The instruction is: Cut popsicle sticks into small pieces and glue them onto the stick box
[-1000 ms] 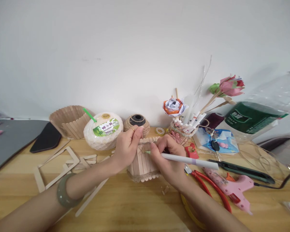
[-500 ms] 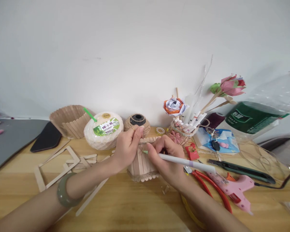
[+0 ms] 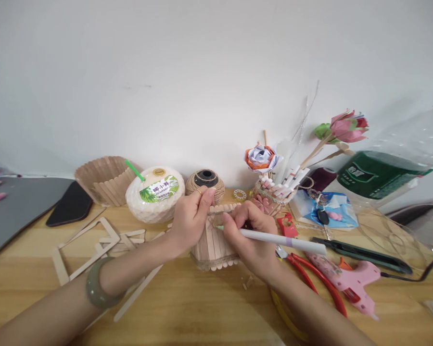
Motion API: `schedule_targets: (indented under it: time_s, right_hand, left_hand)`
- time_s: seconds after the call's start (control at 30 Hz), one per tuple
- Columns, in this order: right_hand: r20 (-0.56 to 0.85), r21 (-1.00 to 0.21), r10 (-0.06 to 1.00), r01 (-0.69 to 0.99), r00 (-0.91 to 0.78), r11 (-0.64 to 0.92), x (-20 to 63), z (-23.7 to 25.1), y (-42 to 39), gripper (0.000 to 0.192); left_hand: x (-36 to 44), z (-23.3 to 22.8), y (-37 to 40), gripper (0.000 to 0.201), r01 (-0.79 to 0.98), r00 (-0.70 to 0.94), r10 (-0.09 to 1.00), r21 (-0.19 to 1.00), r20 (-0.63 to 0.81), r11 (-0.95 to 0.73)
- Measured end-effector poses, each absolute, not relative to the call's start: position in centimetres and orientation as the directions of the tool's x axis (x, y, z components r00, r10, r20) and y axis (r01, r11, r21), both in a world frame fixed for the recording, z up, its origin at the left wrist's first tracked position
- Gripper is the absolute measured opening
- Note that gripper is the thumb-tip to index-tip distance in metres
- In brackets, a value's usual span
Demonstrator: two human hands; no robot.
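A small craft-stick basket [image 3: 213, 242] with twine wrapped near its edges lies between my hands on the table. My left hand [image 3: 190, 216] grips its upper left side, thumb pressed against the edge. In my right hand [image 3: 254, 235] is a white marker pen [image 3: 285, 241] with a pale green tip. That tip meets the sticks just below the upper twine band, though whether it presses on them I cannot tell. Part of the basket's right side is hidden behind my right fingers.
Loose craft sticks [image 3: 90, 259] lie left. Behind stand a larger stick basket [image 3: 101, 180], a wrapped coconut [image 3: 155, 197] and a twine spool [image 3: 216, 187]. Red-handled pliers [image 3: 321, 278], a pink glue gun [image 3: 361, 283], a green utility knife [image 3: 368, 257] and a pen holder [image 3: 272, 204] are right.
My right hand and the marker have shifted slightly to the right along the basket. My left hand keeps its grip in nearly the same place.
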State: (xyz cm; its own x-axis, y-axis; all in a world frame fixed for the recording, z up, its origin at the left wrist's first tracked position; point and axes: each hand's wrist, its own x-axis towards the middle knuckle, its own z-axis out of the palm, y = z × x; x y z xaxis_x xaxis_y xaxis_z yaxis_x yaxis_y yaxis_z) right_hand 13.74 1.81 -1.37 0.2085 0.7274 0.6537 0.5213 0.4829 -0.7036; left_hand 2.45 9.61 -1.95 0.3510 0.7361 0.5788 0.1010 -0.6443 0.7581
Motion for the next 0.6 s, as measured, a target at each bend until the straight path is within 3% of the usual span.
schedule_targets:
  time_s: [0.6]
  right_hand:
    - [0.662,-0.711,0.708,0.504,0.245,0.49,13.8,-1.61,1.98,0.032]
  left_hand:
    - [2.43,-1.9,9.63,0.035,0.121,0.359,0.747,0.765,0.56,-0.632]
